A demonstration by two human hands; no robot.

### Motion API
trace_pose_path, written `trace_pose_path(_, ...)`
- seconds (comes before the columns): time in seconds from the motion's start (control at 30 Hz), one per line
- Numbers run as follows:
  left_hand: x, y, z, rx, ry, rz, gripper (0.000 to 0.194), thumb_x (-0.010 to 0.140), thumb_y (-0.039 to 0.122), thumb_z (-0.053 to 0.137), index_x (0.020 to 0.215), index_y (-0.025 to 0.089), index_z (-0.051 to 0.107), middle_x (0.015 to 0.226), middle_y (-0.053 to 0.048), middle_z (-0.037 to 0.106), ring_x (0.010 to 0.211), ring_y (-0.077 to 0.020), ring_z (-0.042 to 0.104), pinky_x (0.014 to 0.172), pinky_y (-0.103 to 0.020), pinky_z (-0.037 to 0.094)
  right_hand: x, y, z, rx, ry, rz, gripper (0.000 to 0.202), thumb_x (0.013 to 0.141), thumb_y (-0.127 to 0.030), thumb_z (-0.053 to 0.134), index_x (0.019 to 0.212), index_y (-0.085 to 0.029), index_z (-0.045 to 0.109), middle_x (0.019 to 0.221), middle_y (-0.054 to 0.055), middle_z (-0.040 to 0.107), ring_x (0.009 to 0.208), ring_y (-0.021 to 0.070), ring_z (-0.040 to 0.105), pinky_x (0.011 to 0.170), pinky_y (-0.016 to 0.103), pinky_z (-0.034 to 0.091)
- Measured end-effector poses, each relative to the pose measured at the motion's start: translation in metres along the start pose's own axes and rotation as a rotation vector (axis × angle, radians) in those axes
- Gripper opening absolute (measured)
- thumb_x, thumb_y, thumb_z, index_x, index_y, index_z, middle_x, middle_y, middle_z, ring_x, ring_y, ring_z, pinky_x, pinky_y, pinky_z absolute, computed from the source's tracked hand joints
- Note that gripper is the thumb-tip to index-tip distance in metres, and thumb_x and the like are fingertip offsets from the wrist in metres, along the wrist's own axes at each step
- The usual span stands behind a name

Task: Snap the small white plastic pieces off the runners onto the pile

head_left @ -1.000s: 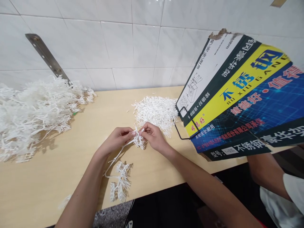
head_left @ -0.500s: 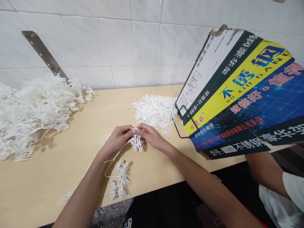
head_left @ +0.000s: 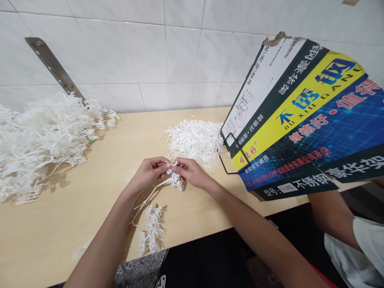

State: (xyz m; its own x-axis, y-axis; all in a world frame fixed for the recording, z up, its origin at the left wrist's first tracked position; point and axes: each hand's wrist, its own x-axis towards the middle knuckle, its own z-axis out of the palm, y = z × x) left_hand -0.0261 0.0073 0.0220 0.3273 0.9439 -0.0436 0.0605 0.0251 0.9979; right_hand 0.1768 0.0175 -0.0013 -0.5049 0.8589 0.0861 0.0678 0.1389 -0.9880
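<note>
Between my hands is a white plastic sprue (head_left: 176,182), a branching runner with rows of small thin parts. My left hand (head_left: 151,173) pinches its left side with thumb and forefinger. On the other side, my right hand (head_left: 189,171) grips it, fingertips close to the left ones. From the held cluster a thin white stem curves down to more branched clusters (head_left: 154,230) near the table's front edge. Just beyond my hands lies a heap of small loose white pieces (head_left: 195,140). Exactly what the fingertips cover is hidden.
A big tangled pile of white sprues (head_left: 45,148) covers the left of the table (head_left: 120,140). At right a printed cardboard box panel (head_left: 300,124) stands in a black wire holder (head_left: 229,173). Behind it shows another person's arm (head_left: 333,218). A metal bracket (head_left: 54,66) is on the tiled wall.
My fingers have shifted slightly on the sprue, and its cluster has turned a little to the right. A bit of white now shows between my fingertips.
</note>
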Motion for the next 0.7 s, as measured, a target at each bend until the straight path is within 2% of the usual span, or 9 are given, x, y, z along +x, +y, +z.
trace_pose_path(0.2, -0.003, -0.001, 0.009, -0.026, 0.138, 0.063, 0.032, 0.079, 0.047, 0.080, 0.077, 0.016, 0.071, 0.060, 0.001, 0.050, 0.058, -0.0115, 0.043, 0.055, -0.025, 0.034, -0.004, 0.003, 0.006, -0.010, -0.011, 0.069, 0.043, 0.090, -0.060, 0.067, 0.085, -0.018, 0.064, 0.064, -0.002, 0.057, 0.052, 0.0114, 0.057, 0.045, 0.021, 0.045)
trace_pose_path(0.3, -0.004, -0.002, 0.013, -0.012, 0.193, 0.091, 0.031, 0.079, 0.045, 0.080, 0.077, 0.016, 0.071, 0.065, 0.000, 0.055, 0.063, -0.0129, 0.046, 0.058, -0.025, 0.036, -0.006, 0.000, 0.010, 0.003, 0.019, 0.046, 0.042, 0.091, -0.059, 0.065, 0.082, -0.018, 0.063, 0.060, -0.004, 0.053, 0.047, 0.0104, 0.052, 0.042, 0.021, 0.041)
trace_pose_path(0.4, -0.005, -0.004, 0.018, -0.075, 0.230, 0.115, 0.028, 0.077, 0.042, 0.080, 0.074, 0.016, 0.070, 0.066, 0.000, 0.056, 0.062, -0.0125, 0.046, 0.059, -0.026, 0.036, -0.007, -0.006, 0.014, 0.014, 0.043, -0.005, 0.038, 0.092, -0.053, 0.064, 0.076, -0.019, 0.060, 0.058, -0.005, 0.048, 0.048, 0.0094, 0.045, 0.045, 0.022, 0.037)
trace_pose_path(0.53, -0.004, -0.005, 0.028, -0.140, 0.307, 0.157, 0.022, 0.078, 0.037, 0.079, 0.074, 0.017, 0.070, 0.069, 0.000, 0.059, 0.062, -0.0122, 0.045, 0.060, -0.026, 0.037, -0.006, -0.013, 0.019, -0.042, 0.172, -0.073, 0.036, 0.092, -0.041, 0.064, 0.065, -0.019, 0.054, 0.057, -0.005, 0.042, 0.054, 0.0100, 0.040, 0.052, 0.025, 0.031)
trace_pose_path(0.7, 0.003, -0.009, 0.035, -0.171, 0.374, 0.139, 0.021, 0.076, 0.037, 0.078, 0.072, 0.018, 0.068, 0.068, 0.001, 0.057, 0.061, -0.0124, 0.044, 0.059, -0.027, 0.036, -0.011, -0.014, 0.024, -0.284, 0.339, -0.203, 0.038, 0.095, -0.037, 0.055, 0.062, -0.020, 0.048, 0.058, -0.002, 0.042, 0.057, 0.0122, 0.038, 0.057, 0.028, 0.031)
